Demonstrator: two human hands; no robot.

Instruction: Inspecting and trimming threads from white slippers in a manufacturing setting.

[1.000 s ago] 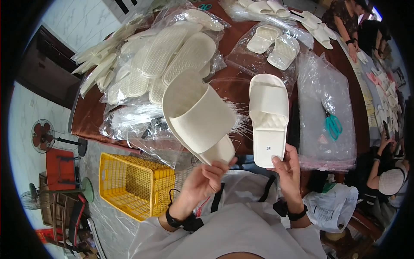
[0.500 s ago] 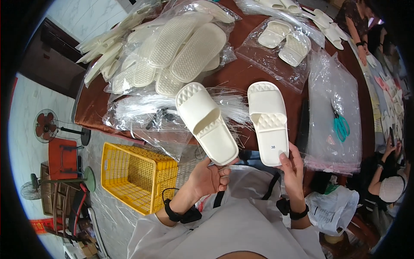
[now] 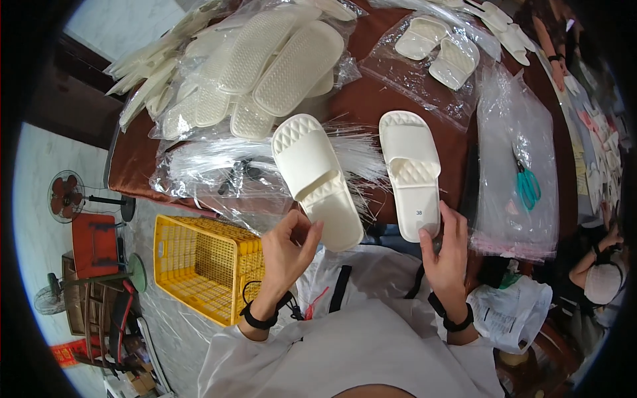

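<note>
Two cream slide sandals lie sole-down on a brown table (image 3: 361, 103). My left hand (image 3: 286, 247) pinches the heel end of the left sandal (image 3: 314, 176), which lies tilted across a bundle of clear plastic ties (image 3: 206, 162). My right hand (image 3: 446, 247) holds the heel of the right sandal (image 3: 411, 171) with thumb and fingers at its edge. Both sandals point away from me.
Bags of cream soles (image 3: 265, 66) fill the table's far left. A clear bag with sandals (image 3: 438, 50) lies far centre. Teal scissors (image 3: 527, 187) rest on a stack of plastic bags (image 3: 514, 132) at right. A yellow basket (image 3: 202, 265) stands on the floor at left. Another person (image 3: 600, 275) sits at right.
The left sandal, held raised with its sole showing, has been turned over and laid down on the table beside the right one. My right hand stayed on the right sandal's heel.
</note>
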